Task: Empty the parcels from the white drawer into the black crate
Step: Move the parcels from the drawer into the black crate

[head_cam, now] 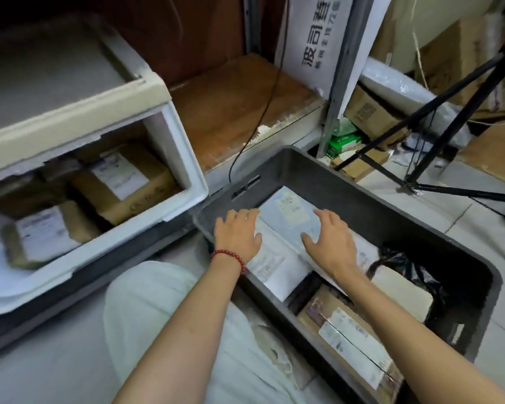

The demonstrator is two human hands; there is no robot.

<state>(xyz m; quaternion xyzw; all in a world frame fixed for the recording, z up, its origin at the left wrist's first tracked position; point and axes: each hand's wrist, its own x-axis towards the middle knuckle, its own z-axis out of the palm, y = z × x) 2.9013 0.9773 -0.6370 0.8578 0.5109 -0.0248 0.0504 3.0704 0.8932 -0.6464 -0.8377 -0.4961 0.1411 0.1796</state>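
Resting hands: left hand [236, 237] and right hand [331, 246], each grip open, fingers spread flat on grey parcel [286, 212].
Black crate [347, 176]: holds that parcel.
White drawer [184, 173]: boxed parcels [123, 182] lie inside.

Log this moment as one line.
left hand, right hand: rest on grey mailer | black crate: mailer inside | white drawer: cardboard parcels remain

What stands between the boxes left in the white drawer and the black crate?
Nothing visible does. The brown parcels lie in the open white drawer, which stands beside the black crate. The left hand and right hand are over a flat parcel in the crate.
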